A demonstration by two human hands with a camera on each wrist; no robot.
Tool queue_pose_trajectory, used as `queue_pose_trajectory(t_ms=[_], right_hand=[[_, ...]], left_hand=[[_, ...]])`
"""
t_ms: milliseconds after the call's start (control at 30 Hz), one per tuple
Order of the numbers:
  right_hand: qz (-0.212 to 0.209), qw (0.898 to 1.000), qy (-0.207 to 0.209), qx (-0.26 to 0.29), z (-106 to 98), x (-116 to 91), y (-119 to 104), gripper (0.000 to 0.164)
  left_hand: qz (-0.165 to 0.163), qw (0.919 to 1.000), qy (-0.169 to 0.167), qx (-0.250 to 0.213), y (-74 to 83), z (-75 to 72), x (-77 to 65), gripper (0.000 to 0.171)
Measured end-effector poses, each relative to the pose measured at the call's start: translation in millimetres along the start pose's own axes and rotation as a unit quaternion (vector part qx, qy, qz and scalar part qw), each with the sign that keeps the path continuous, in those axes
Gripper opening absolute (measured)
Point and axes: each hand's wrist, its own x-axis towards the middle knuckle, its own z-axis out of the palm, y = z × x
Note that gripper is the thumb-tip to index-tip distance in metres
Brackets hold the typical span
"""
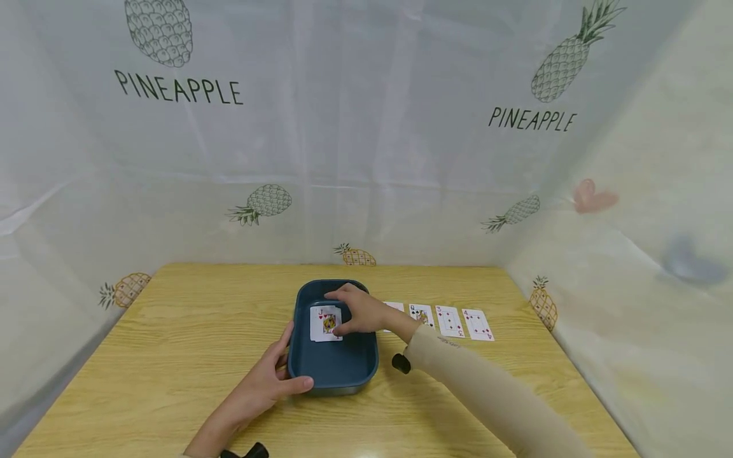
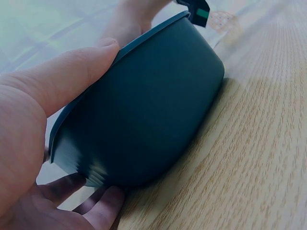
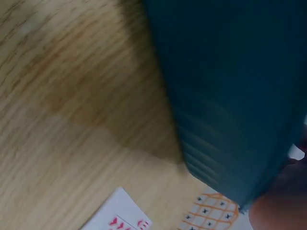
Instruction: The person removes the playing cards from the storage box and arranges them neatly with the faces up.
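Observation:
A dark blue rectangular tray (image 1: pixel 332 375) stands on the wooden table. My left hand (image 1: pixel 266 381) grips its near left corner, thumb over the rim and fingers along the side wall; the left wrist view shows that thumb (image 2: pixel 79 72) on the rim. Inside the tray lies a small stack of playing cards with a jack of hearts (image 1: pixel 321 324) on top. My right hand (image 1: pixel 361 312) reaches over the tray's right side, its thumb at the jack's right edge and its fingers spread above the stack's far edge. In the right wrist view the tray wall hides most of this hand.
Right of the tray, a row of face-up cards includes a queen (image 1: pixel 421 315), a three of diamonds (image 1: pixel 449 321) and a four of diamonds (image 1: pixel 478 324). The right forearm partly covers the row's nearest card (image 1: pixel 395 306). A pineapple-printed curtain (image 1: pixel 366 159) surrounds the table (image 1: pixel 200 318).

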Motion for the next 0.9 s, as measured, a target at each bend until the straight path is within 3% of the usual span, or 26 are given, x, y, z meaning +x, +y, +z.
queue_pose_trajectory(t_ms=[200,533,900], right_hand=[[0.033,0.997,0.000,-0.069,9.8,7.1,-5.8,0.081],[0.088,0.977,-0.020,-0.193,22.1,12.5,-10.6,0.086],[0.101,0.970,-0.019,-0.219,23.7,12.5,-17.9,0.082]], left_hand=[[-0.003,1.0000,-0.003,0.004,2.2,-0.4,0.1,0.112],[-0.003,0.9999,-0.016,0.000,1.4,-1.0,-0.3,0.112],[-0.001,0.9998,-0.021,-0.006,0.5,-1.5,-1.2,0.112]])
